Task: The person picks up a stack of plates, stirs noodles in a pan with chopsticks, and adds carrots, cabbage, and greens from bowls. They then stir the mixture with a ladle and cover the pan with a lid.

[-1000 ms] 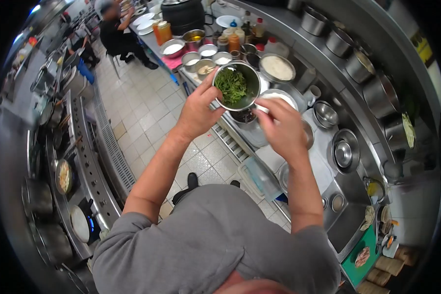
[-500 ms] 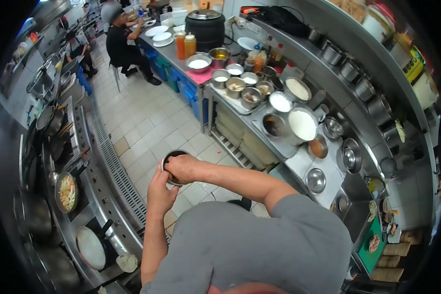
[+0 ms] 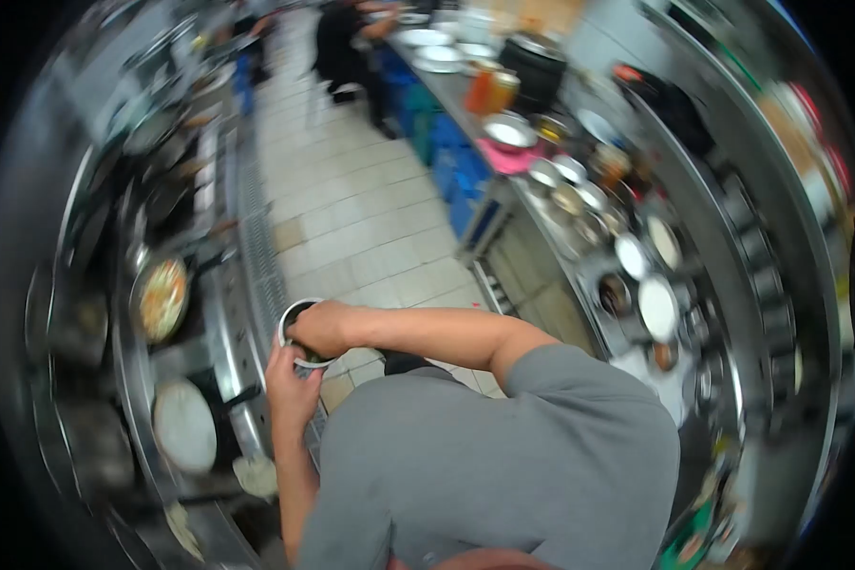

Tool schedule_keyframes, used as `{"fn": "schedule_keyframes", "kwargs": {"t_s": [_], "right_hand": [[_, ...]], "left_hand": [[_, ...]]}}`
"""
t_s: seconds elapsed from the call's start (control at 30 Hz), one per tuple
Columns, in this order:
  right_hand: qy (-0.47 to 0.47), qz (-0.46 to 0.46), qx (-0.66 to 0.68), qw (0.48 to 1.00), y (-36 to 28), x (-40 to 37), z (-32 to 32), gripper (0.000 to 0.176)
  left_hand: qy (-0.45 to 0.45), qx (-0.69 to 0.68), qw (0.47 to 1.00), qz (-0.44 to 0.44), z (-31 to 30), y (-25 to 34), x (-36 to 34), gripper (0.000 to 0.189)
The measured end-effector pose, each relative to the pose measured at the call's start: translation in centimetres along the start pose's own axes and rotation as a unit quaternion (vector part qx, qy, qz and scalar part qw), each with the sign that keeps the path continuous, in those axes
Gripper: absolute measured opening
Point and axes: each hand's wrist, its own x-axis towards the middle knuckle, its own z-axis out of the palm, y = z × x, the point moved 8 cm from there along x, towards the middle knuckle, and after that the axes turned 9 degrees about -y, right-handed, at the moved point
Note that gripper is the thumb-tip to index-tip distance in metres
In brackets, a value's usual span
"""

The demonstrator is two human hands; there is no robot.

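A round metal bowl [image 3: 284, 321] with a pale rim is held in front of my body, over the floor. My left hand [image 3: 294, 385] grips its near left side, fingers wrapped round the wall. My right hand [image 3: 321, 329] reaches over the rim with its fingers down inside the bowl; they are hidden, and so is anything they hold. Left of the bowl, a pan of sliced orange and pale food [image 3: 163, 299] sits on the stove [image 3: 228, 332]. Nearer me on the stove is a pan with a whitish surface [image 3: 184, 426].
A crumpled cloth [image 3: 256, 476] lies at the stove's near edge. On the right, a counter [image 3: 565, 247] carries many metal bowls, with a white-filled bowl [image 3: 657, 309] among them. Shelves line the right wall. A seated person [image 3: 342, 47] is at the far counter.
The view has swung to the right and is blurred, so the stove and counter appear shifted. My hands and the bowl are now closer to the stove, my right hand still inside the bowl.
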Motion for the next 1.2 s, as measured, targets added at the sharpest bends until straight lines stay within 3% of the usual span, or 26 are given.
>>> {"fn": "schedule_keyframes", "kwargs": {"t_s": [0.03,0.07,0.1,0.27,0.37,0.43,0.57,0.63,0.73,0.77,0.8,0.87,0.9,0.97,1.07,1.2], "right_hand": [[0.001,-0.02,0.003,1.0,0.6,2.4,1.2,0.02],[-0.046,-0.017,-0.041,0.998,1.2,4.9,2.6,0.016],[-0.082,-0.01,-0.033,0.996,1.4,6.7,3.1,0.016],[-0.039,-0.149,-0.028,0.988,-1.1,12.8,-1.8,0.02],[-0.09,-0.214,-0.02,0.973,0.0,18.7,-0.6,0.02],[-0.19,-0.191,-0.057,0.961,0.8,22.1,0.2,0.014],[-0.243,-0.269,-0.079,0.929,1.2,26.5,-1.0,0.016],[-0.158,-0.325,-0.013,0.932,0.9,28.4,-4.1,0.012],[-0.138,-0.367,0.048,0.919,0.6,32.2,-6.2,0.009],[-0.121,-0.383,0.072,0.913,0.5,33.4,-6.9,0.016],[-0.129,-0.389,0.07,0.91,0.4,34.4,-7.2,0.016],[-0.151,-0.3,0.228,0.914,1.0,37.0,-8.7,0.024],[-0.158,-0.298,0.226,0.914,1.0,38.0,-8.7,0.024],[-0.256,-0.248,0.354,0.865,1.2,40.3,-8.1,0.026],[-0.273,-0.253,0.384,0.845,0.2,41.7,-8.9,0.023],[-0.266,-0.244,0.346,0.866,-1.3,42.4,-9.1,0.02]], "left_hand": [[-0.017,-0.039,0.997,-0.068,0.1,-2.5,0.2,0.03],[-0.024,0.024,0.998,-0.06,-0.9,-2.4,0.8,0.031],[-0.006,-0.028,0.997,-0.072,-1.8,-3.5,1.2,0.031],[0.077,0.019,0.992,-0.1,-5.9,-8.0,2.8,0.028],[0.09,0.024,0.98,-0.178,-7.0,-11.3,4.8,0.028],[0.108,0.008,0.972,-0.21,-7.9,-12.8,6.6,0.03],[0.142,0.007,0.952,-0.27,-9.0,-16.0,9.1,0.035],[0.177,0.018,0.943,-0.281,-9.9,-17.0,9.8,0.034],[0.238,0.047,0.929,-0.279,-12.0,-18.0,10.7,0.034],[0.254,0.033,0.922,-0.292,-12.4,-18.6,10.7,0.034],[0.269,0.018,0.914,-0.302,-12.9,-19.2,10.7,0.034],[0.282,0.034,0.906,-0.313,-14.0,-20.0,10.9,0.034],[0.307,0.023,0.902,-0.302,-14.5,-20.4,10.9,0.034],[0.342,0.026,0.892,-0.293,-16.0,-20.9,11.1,0.034],[0.353,0.021,0.889,-0.29,-17.7,-21.4,11.4,0.034],[0.355,0.05,0.882,-0.307,-18.8,-22.0,11.2,0.034]]}}
